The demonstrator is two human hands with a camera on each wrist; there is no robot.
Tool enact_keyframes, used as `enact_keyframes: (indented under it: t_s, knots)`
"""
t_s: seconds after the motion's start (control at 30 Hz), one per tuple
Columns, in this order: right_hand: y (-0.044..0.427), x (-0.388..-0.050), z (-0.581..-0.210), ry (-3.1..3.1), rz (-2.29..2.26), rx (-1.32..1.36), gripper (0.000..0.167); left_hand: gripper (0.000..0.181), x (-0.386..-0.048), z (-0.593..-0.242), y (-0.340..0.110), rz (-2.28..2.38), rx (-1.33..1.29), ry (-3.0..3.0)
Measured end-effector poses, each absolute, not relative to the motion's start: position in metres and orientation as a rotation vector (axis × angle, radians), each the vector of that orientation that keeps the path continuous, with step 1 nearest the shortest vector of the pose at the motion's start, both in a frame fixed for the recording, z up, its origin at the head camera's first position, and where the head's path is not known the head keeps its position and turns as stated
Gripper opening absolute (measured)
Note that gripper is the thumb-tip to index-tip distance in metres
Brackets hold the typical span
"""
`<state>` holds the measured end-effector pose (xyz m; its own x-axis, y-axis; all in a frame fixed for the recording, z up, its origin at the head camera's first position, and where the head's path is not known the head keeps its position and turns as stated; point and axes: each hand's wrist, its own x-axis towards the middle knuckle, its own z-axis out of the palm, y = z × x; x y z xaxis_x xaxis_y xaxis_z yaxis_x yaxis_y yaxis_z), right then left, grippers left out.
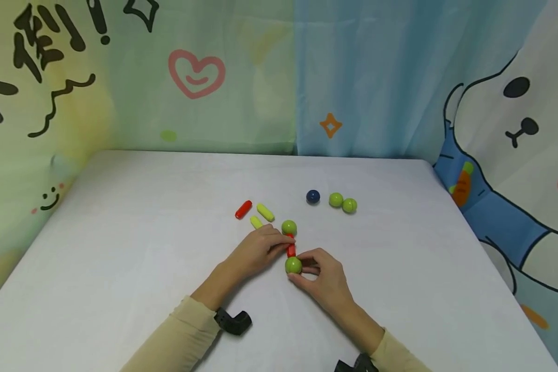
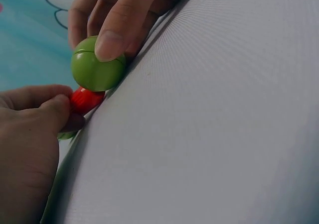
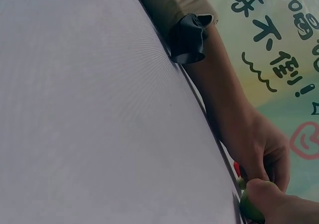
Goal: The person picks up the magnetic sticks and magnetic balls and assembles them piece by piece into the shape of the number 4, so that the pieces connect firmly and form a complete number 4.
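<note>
In the head view my left hand (image 1: 259, 249) pinches a short red rod (image 1: 291, 252) between thumb and fingers. A green ball (image 1: 293, 265) meets the rod's near end, and my right hand (image 1: 324, 279) grips it from the right. At the rod's far end sits another green ball (image 1: 289, 227); whether it is joined there cannot be made out. The left wrist view shows the near green ball (image 2: 97, 74) with a seam line, touching the red rod (image 2: 85, 100). In the right wrist view a thumb partly covers the green ball (image 3: 250, 207).
Beyond the left hand lie a loose red rod (image 1: 244, 209) and two yellow-green rods, one whole (image 1: 265, 212) and one partly hidden. Farther back right are a dark blue ball (image 1: 313, 197) and two green balls (image 1: 336, 200) side by side. Everything rests on a white-covered table (image 1: 144, 232).
</note>
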<state>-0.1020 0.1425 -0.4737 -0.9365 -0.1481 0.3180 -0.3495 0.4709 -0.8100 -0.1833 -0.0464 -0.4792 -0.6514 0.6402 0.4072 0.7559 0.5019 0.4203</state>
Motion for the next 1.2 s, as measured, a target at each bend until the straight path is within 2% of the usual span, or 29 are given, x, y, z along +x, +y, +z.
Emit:
enact_keyframes:
  t_s: [0.53, 0.83, 1.2]
  knots:
    - [0.1493, -0.104, -0.4802, -2.477, 1.41, 0.557, 0.04, 0.028, -0.1811, -0.4784, -0.0451, -0.659, -1.271, -2.547]
    - [0.1501, -0.1058, -0.4802, -2.507, 1.452, 0.544, 0.041, 0.024, -0.1819, -0.4794, -0.0459, -0.62, -1.251, -2.533]
    - [0.1513, -0.1076, -0.4831, -2.517, 1.505, 0.514, 0.04, 0.029, -0.1814, -0.479, -0.0453, -0.542, -1.243, -2.575]
